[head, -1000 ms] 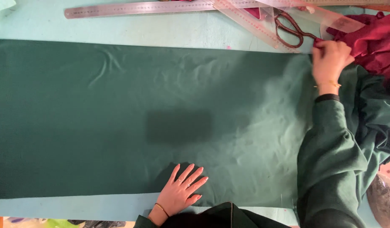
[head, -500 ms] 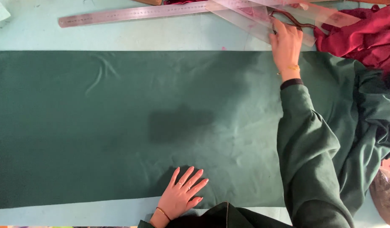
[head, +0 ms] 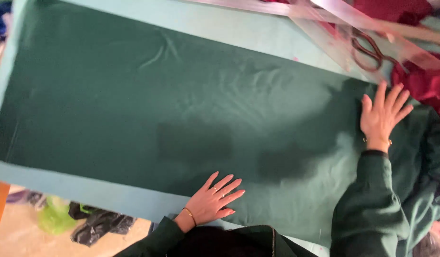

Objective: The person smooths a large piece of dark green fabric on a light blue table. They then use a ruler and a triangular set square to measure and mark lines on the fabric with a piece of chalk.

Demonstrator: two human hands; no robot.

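Green fabric [head: 182, 109] lies spread flat across the pale blue table [head: 258, 33], covering most of it, with a few soft creases near its far edge; the left hand [head: 211, 202] rests palm down on the cloth's near edge, fingers spread and gripping nothing; the right hand [head: 383, 116] lies flat and open on the cloth toward its far right side, fingers fanned out. Scissors [head: 372, 52] sit on the table just beyond the right hand, among clear rulers [head: 324, 9]; dark red cloth [head: 427, 83] is bunched just beside that hand, at the right edge
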